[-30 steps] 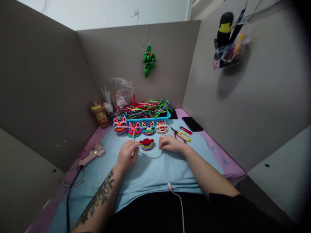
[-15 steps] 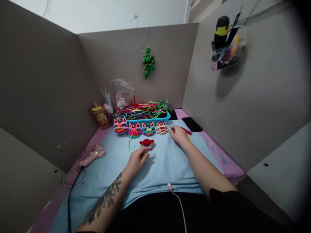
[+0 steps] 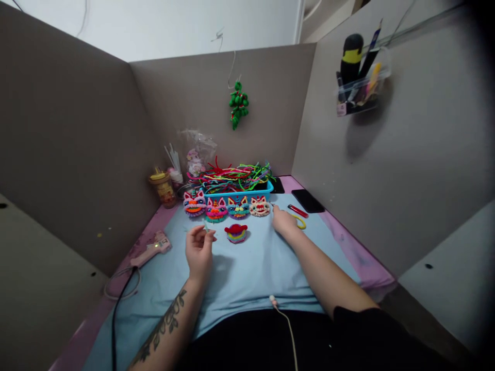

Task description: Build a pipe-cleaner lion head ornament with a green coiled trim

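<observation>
My left hand point(image 3: 199, 248) is closed in a pinch on a thin pale green pipe cleaner point(image 3: 206, 226), left of a small round piece point(image 3: 236, 233) with a red top and yellow and purple bands. My right hand point(image 3: 284, 220) is closed over a pair of scissors; a yellow handle loop point(image 3: 300, 222) shows beyond it, and most of the blades are hidden. Just past my hands, several fuzzy lion-head figures stand in a row: a lilac one point(image 3: 194, 204), a pink one point(image 3: 216, 210), a blue one point(image 3: 238, 207) and a cream one point(image 3: 260, 206).
Behind the figures, a blue basket point(image 3: 236, 196) overflows with coloured pipe cleaners point(image 3: 232, 176). A red cutter point(image 3: 297, 211) and black phone point(image 3: 308, 201) lie right. A pink glue gun point(image 3: 152, 249) with a cord and a cup point(image 3: 164, 188) are left. Grey partitions point(image 3: 216, 103) enclose the table.
My left hand has moved left, away from the red-topped piece, and lifted the pale green pipe cleaner. My right hand has shifted slightly, leaving the red cutter and yellow loop more exposed.
</observation>
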Available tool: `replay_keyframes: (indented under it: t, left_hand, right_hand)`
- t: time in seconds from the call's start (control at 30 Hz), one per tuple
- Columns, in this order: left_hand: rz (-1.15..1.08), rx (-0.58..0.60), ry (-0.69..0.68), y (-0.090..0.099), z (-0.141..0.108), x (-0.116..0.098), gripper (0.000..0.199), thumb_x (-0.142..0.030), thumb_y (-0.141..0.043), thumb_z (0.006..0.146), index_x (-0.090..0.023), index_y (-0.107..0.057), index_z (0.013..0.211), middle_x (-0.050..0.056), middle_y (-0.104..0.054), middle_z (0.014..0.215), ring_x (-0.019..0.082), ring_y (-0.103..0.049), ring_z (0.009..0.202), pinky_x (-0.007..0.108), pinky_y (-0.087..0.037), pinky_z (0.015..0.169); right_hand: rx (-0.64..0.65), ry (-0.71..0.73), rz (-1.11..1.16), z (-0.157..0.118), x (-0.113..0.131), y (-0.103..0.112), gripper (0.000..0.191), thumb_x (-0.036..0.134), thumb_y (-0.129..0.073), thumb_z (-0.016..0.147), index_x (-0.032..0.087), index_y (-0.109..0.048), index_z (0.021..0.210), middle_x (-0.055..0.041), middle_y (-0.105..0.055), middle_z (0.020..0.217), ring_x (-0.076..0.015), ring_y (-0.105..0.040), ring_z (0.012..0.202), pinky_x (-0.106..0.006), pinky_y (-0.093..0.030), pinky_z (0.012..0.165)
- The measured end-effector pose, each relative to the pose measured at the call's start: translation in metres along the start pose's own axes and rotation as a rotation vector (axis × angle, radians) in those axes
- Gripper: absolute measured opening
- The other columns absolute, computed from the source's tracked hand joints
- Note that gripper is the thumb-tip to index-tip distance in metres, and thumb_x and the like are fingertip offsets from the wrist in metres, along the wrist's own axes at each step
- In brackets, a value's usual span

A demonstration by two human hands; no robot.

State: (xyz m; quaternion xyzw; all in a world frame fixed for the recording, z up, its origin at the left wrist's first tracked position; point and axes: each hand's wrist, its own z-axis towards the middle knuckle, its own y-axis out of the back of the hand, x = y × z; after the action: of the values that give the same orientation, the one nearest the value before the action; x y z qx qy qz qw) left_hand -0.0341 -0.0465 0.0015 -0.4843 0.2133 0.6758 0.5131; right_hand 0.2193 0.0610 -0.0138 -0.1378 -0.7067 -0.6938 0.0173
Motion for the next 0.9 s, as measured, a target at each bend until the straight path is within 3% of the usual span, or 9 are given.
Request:
replay_keyframes:
  t: [0.07,0.13,0.27,0.33,0.4,0.5,0.57,0.7,0.9]
  left_hand:
    - [0.004,-0.084,-0.066,0.0,0.005,-0.01,0.034,-0.032,-0.067,0.075,-0.017,-0.052,0.101,0.0,-0.064,0.073,0.01,-0.059,0.06,0.024,-0.049,0.062]
    - [0.017,-0.068,-0.081,-0.003,0.013,-0.022,0.037,-0.033,-0.066,0.075,-0.017,-0.054,0.106,0.0,-0.063,0.073,0.01,-0.06,0.063,0.023,-0.049,0.064]
    - [0.083,0.18,-0.039,-0.014,0.039,-0.033,0.047,-0.035,-0.064,0.077,-0.015,-0.055,0.119,0.002,-0.064,0.078,0.013,-0.062,0.071,0.025,-0.049,0.069]
    - [0.135,0.292,-0.002,-0.021,0.05,-0.025,0.048,-0.034,-0.063,0.076,-0.013,-0.056,0.119,0.003,-0.065,0.08,0.013,-0.061,0.07,0.025,-0.049,0.066]
    - [0.168,0.401,0.052,-0.026,0.056,-0.011,0.05,-0.033,-0.061,0.076,-0.012,-0.055,0.121,0.005,-0.067,0.082,0.012,-0.059,0.064,0.024,-0.048,0.061]
    - [0.214,0.442,0.1,-0.029,0.056,0.012,0.048,-0.035,-0.056,0.079,-0.013,-0.055,0.122,0.004,-0.066,0.078,0.009,-0.052,0.055,0.022,-0.043,0.053]
    - [0.212,0.436,0.138,-0.028,0.053,0.023,0.046,-0.038,-0.051,0.082,-0.013,-0.056,0.12,0.003,-0.065,0.074,0.008,-0.048,0.052,0.02,-0.04,0.05]
    - [0.165,0.45,0.199,-0.023,0.048,0.031,0.047,-0.041,-0.054,0.08,-0.012,-0.059,0.117,0.003,-0.064,0.074,0.007,-0.045,0.049,0.019,-0.034,0.045]
    - [0.178,0.551,0.199,-0.024,0.041,0.031,0.031,-0.038,-0.063,0.074,-0.013,-0.071,0.089,-0.001,-0.06,0.061,0.009,-0.046,0.053,0.019,-0.036,0.049]
  right_hand:
    - [0.031,-0.023,0.014,-0.001,-0.002,0.002,0.042,0.007,-0.043,0.081,0.014,-0.042,0.123,-0.0171,-0.065,0.099,-0.0284,-0.062,0.095,-0.037,-0.045,0.074]
    - [0.009,-0.066,0.073,-0.002,-0.009,0.006,0.037,0.01,-0.046,0.081,0.014,-0.046,0.118,-0.0167,-0.065,0.098,-0.0281,-0.063,0.094,-0.036,-0.046,0.074]
    - [-0.182,-0.11,0.457,-0.003,-0.026,0.024,0.031,0.015,-0.05,0.079,0.014,-0.052,0.11,-0.0114,-0.066,0.09,-0.0223,-0.065,0.083,-0.029,-0.047,0.067]
    - [-0.215,0.012,0.76,-0.008,-0.022,0.037,0.03,0.017,-0.044,0.082,0.014,-0.053,0.11,-0.0071,-0.065,0.083,-0.0167,-0.065,0.072,-0.024,-0.047,0.06]
    - [-0.207,0.23,0.982,-0.017,-0.004,0.047,0.028,0.021,-0.042,0.083,0.016,-0.055,0.107,-0.0053,-0.064,0.087,-0.0129,-0.063,0.067,-0.022,-0.048,0.059]
    - [-0.318,0.557,0.927,-0.034,0.037,0.05,0.021,0.02,-0.047,0.08,0.018,-0.062,0.095,-0.0046,-0.064,0.091,-0.0135,-0.06,0.071,-0.025,-0.048,0.064]
    - [-0.374,0.698,0.825,-0.045,0.061,0.041,0.016,0.021,-0.05,0.082,0.019,-0.066,0.087,-0.0038,-0.065,0.083,-0.0157,-0.059,0.076,-0.028,-0.047,0.07]
    - [-0.438,0.766,0.846,-0.056,0.081,0.013,0.013,0.019,-0.055,0.082,0.019,-0.068,0.083,-0.0041,-0.064,0.075,-0.016,-0.058,0.072,-0.028,-0.046,0.067]
    - [-0.471,0.912,0.875,-0.059,0.069,-0.002,0.02,0.016,-0.052,0.084,0.02,-0.066,0.098,-0.0048,-0.064,0.085,-0.0148,-0.057,0.072,-0.028,-0.048,0.068]
